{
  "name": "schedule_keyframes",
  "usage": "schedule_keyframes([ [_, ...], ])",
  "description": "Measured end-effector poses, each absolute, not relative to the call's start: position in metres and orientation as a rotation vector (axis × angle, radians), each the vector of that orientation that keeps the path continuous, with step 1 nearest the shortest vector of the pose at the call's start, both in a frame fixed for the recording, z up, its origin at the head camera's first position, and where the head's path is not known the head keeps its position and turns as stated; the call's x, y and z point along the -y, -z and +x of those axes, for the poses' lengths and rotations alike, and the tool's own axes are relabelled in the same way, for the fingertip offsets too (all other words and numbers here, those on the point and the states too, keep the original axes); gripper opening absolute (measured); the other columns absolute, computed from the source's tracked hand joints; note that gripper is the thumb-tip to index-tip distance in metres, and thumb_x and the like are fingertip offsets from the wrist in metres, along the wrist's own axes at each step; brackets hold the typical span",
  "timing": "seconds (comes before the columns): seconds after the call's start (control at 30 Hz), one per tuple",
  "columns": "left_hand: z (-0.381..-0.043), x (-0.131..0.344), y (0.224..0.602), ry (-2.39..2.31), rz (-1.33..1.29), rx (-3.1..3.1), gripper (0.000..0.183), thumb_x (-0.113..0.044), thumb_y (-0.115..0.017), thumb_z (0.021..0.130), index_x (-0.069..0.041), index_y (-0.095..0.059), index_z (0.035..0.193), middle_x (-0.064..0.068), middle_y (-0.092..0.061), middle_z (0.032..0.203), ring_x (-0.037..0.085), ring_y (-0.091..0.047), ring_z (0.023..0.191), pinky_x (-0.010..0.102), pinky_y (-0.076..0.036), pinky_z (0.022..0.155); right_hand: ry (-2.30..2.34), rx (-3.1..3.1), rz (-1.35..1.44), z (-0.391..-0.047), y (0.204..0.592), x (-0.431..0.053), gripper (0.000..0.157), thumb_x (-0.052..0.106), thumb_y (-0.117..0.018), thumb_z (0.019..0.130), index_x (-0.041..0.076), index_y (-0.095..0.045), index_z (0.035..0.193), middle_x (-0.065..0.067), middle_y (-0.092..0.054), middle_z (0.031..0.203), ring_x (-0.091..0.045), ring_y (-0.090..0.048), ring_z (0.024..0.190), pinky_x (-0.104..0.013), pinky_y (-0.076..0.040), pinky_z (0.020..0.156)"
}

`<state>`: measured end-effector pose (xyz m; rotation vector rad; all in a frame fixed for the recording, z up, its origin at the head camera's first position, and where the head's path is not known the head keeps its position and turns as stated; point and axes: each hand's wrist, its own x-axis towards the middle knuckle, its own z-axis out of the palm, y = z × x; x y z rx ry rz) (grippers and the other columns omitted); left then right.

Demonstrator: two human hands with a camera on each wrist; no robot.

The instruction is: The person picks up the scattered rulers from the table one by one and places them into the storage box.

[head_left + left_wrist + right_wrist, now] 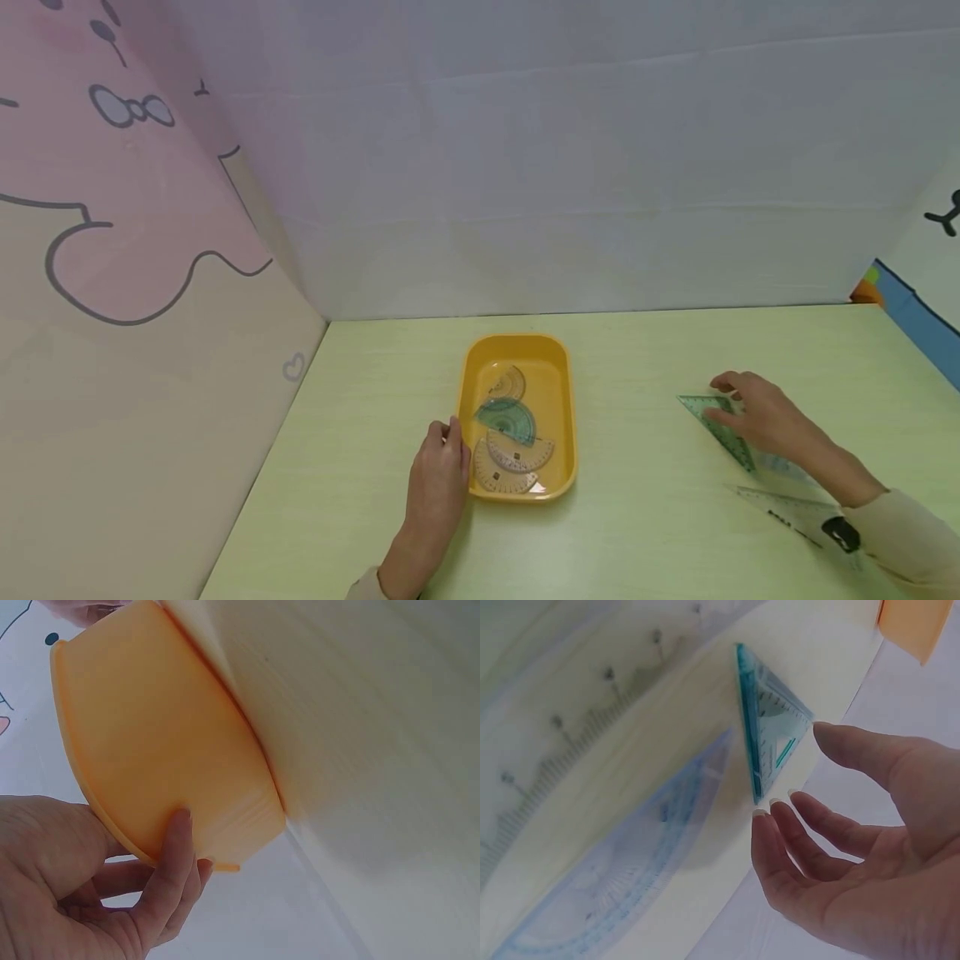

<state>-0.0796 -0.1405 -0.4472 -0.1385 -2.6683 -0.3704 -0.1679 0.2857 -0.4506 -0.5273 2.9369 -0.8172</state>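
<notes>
My left hand (438, 483) grips the left rim of a yellow plastic tray (572, 417). In the left wrist view the fingers press its outer wall (165, 735), while the thumb is partly hidden behind the rim. Inside the tray lie several protractors: a green one (510, 419) and clear ones (508, 383). Over at the right, my right hand (765, 417) hovers at a green set square (738, 450), thumb and fingers spread apart. The right wrist view has the set square (769, 720) just beyond the fingertips, not visibly pinched.
A clear bluish protractor (630, 855) lies beneath the right wrist. Nearer the front, a clear triangular ruler (795, 517) with a black patch is partly covered by the right sleeve. A pale wall (555, 208) bounds the back of the light green table (630, 533).
</notes>
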Motion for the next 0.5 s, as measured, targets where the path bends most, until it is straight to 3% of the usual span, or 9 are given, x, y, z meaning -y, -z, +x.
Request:
schedule_keyframes([
  [0.5, -0.0801, 0.1407, 0.4469, 0.331, -0.163, 2.653, 0.036, 0.004, -0.078, 0.086, 0.012, -0.068, 0.119, 0.016, -0.059, 0.094, 0.023, -0.065, 0.075, 0.030, -0.059, 0.065, 0.712, -2.986, -0.534, -0.1648, 0.4533, -0.2898, 0.047, 0.014, -0.081, 0.089, -0.017, -0.059, 0.116, -0.029, -0.061, 0.102, -0.043, -0.060, 0.090, -0.052, -0.054, 0.073],
])
